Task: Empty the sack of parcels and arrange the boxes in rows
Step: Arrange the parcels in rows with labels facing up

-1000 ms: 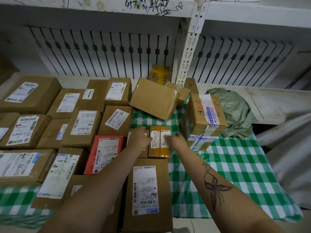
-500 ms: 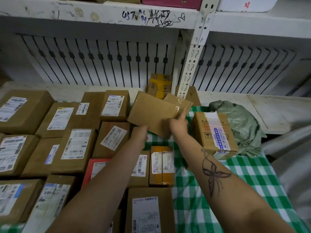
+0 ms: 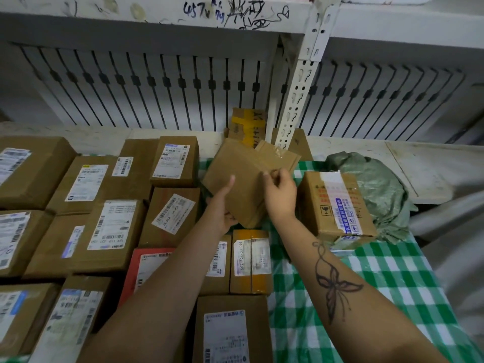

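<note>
A plain brown cardboard box [image 3: 243, 176] is tilted, label side hidden, above the green checked cloth [image 3: 366, 279]. My left hand [image 3: 222, 205] grips its lower left edge, thumb on the top face. My right hand [image 3: 280, 192] holds its right side with curled fingers. Labelled parcels [image 3: 112, 226] lie in rows on the left. A small orange-taped box [image 3: 251, 260] lies just below my hands. The crumpled green sack [image 3: 377, 189] lies flat at the right, behind a taped box [image 3: 337, 205].
A white slotted shelf post [image 3: 301, 82] rises behind the held box, with a yellow-taped box [image 3: 247, 124] leaning at its foot. A white shelf board with scribbles runs overhead. Bare checked cloth shows at the lower right.
Both hands left the small orange-taped box, reached forward to the tilted plain box and took hold of it. The camera view moved closer.
</note>
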### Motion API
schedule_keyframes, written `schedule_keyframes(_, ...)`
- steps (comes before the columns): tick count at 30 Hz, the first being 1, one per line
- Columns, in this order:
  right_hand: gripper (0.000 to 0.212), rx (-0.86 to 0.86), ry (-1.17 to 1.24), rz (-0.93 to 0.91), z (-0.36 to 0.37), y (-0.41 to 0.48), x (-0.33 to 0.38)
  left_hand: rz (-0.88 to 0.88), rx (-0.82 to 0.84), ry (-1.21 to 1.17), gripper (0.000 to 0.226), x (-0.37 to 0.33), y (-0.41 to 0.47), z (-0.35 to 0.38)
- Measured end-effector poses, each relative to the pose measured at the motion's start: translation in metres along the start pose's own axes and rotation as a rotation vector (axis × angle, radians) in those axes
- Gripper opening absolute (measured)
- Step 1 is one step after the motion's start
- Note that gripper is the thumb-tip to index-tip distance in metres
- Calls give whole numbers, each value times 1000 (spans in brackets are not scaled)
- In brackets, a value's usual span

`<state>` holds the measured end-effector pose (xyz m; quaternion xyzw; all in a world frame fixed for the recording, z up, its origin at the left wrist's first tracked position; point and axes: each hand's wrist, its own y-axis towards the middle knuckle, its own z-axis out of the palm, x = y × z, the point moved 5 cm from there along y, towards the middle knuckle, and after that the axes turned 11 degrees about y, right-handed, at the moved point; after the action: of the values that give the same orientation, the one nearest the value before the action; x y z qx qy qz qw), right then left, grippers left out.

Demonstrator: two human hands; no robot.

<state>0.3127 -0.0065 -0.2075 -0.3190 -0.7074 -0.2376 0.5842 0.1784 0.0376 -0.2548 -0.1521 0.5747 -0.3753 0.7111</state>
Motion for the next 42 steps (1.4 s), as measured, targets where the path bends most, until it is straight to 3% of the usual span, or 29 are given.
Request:
schedule_keyframes(3,26,64,-13,-114,0,-17,17,94,2,9,126,-6,-4,1)
schedule_keyframes(5,21,128,-38,-184,2,-30,34,123,111,-34,128,-14,-8,6)
schedule_keyframes(8,7,178,-165,-343,3,-49,57,104,238,-17,125,-28,-24,16)
schedule_keyframes(13,25,211,-397,-633,14,-86,75,227,235,-84,110,-42,-36,2)
schedule_keyframes(17,34,194,-323,-711,12,-95,85,262,240,-115,93,-42,-49,-9)
schedule_keyframes(19,35,89,-254,-639,4,-87,84,247,210,-128,92,-44,-50,-17)
schedule_keyframes(20,38,28,-157,-518,-1,-78,79,252,191,-147,85,-47,-54,-19)
schedule_keyframes(22,53,7,191,-93,-6,-65,68,276,185,-241,59,-54,-62,-22)
schedule_keyframes(25,66,177,604,609,4,-63,41,271,235,-310,41,-57,-70,-25)
schedule_keyframes(27,67,351,605,838,6,-71,30,261,285,-322,45,-57,-70,-32)
schedule_keyframes(29,61,466,646,907,8,-74,25,264,373,-316,62,-55,-70,-33)
schedule_keyframes(31,54,476,764,912,8,-72,26,239,407,-295,64,-53,-67,-34)
schedule_keyframes(35,46,369,808,853,-1,-56,22,84,178,-83,58,-53,-47,-48)
schedule_keyframes(38,43,293,685,778,-7,-46,14,176,-74,293,46,-63,-48,-53)
schedule_keyframes(42,43,260,558,629,0,-42,9,140,18,342,61,-58,-57,-29)
